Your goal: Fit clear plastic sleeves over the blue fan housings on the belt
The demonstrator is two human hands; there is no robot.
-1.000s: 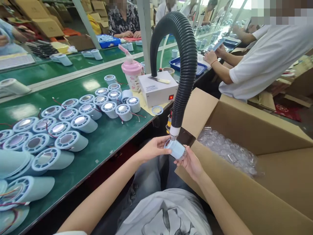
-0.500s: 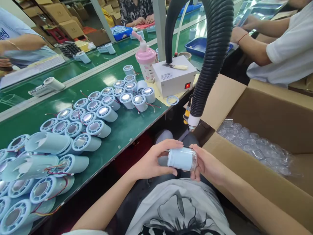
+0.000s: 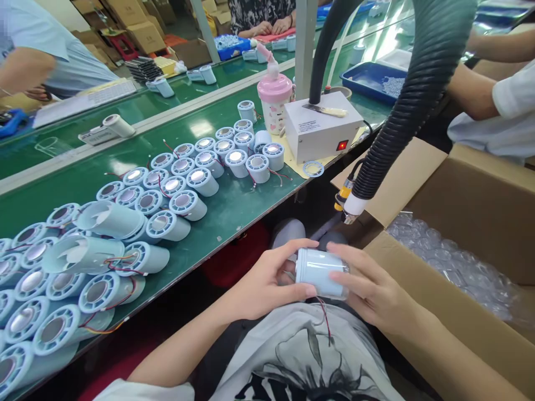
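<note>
In front of my lap I hold a light-blue cylindrical housing [image 3: 314, 268] lying sideways, with a clear plastic sleeve around it. Thin dark red wires [image 3: 325, 317] dangle from its underside. My left hand [image 3: 273, 278] grips its left end between thumb and fingers. At the other end, the slightly blurred fingers of my right hand [image 3: 368, 278] wrap the clear sleeve, and the palm side is hidden. Many similar blue housings [image 3: 161, 225] with silver round centres and loose wires stand on the green bench to my left. Two longer open blue shells [image 3: 83, 253] lie on top of them.
A black flexible hose [image 3: 401, 133] with a metal nozzle hangs beside a white box [image 3: 320, 131] with a red switch. A pink-lidded cup [image 3: 273, 92] stands next to it. An open carton [image 3: 401, 273] at right holds clear plastic sleeves. Co-workers sit around the bench.
My right-hand fingers have moved from the housing's far end onto its front and top. Wires now hang below it. The whole view has shifted, with the bench further right in it.
</note>
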